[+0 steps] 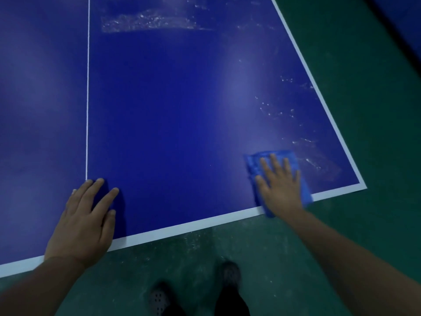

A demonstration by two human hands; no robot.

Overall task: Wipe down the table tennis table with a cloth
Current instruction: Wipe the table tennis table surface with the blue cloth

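The blue table tennis table (173,115) fills most of the view, with a white centre line and white edge bands. A folded blue cloth (254,164) lies near the table's near right corner. My right hand (281,185) presses flat on the cloth, fingers spread. My left hand (85,222) rests flat on the table at the near edge, just below the end of the centre line, holding nothing. Wet, whitish streaks show on the surface right of the cloth and at the far middle.
Green floor (364,133) surrounds the table on the right and near side. My two dark shoes (230,275) stand on the floor just below the near edge. A dark blue object sits at the top right corner.
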